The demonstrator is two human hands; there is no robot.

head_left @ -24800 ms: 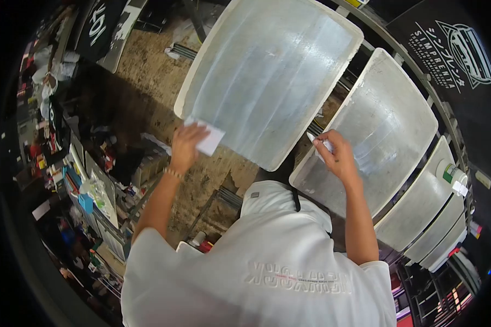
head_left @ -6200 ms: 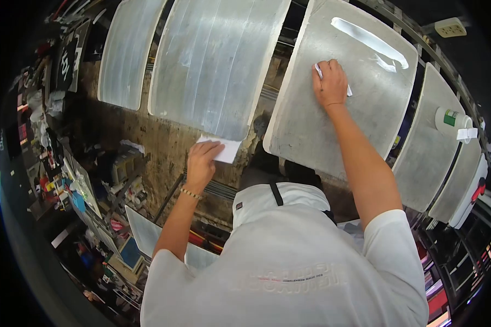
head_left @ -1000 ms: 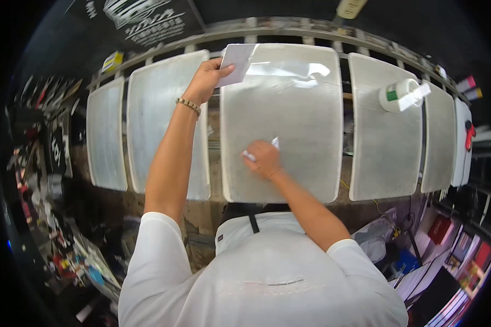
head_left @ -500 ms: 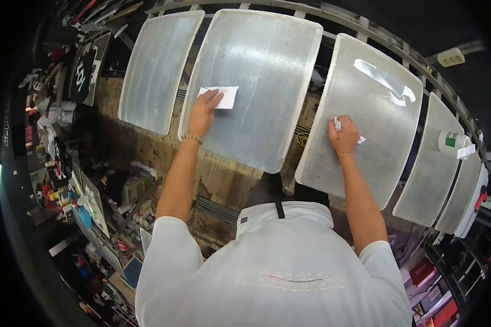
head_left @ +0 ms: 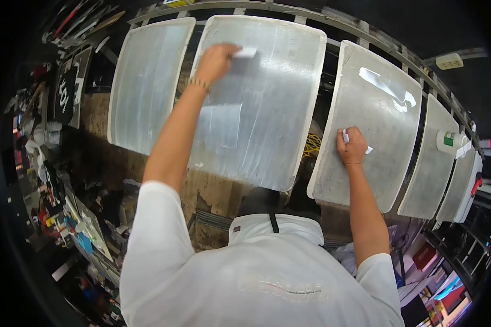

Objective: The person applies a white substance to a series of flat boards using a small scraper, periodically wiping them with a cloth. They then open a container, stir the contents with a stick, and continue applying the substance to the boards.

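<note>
Over the upper left of a large pale board (head_left: 273, 109), my left hand (head_left: 217, 62) is closed on a small white card (head_left: 246, 53). Motion blurs the fingers a little. Lower on the same board lies a pale, sharp-edged rectangular patch (head_left: 222, 125); I cannot tell whether it is a thin sheet or something wet. My right hand (head_left: 353, 146) rests as a fist on the board to the right (head_left: 376, 163). Out of it poke bits of a crumpled white piece (head_left: 346, 136), paper or cloth, I cannot tell which.
Another pale board (head_left: 147, 82) lies at the left and narrower ones (head_left: 428, 163) at the right. A white tub with a green label (head_left: 447, 140) stands on the right-hand boards. Behind runs a rail (head_left: 360, 32) with a socket box (head_left: 449, 61). Yellow cord (head_left: 311, 146) hangs in a gap.
My left hand has moved up the board with the white card. The pale rectangular patch now shows about where the card was. My right hand stays on its board; the view has shifted slightly.
</note>
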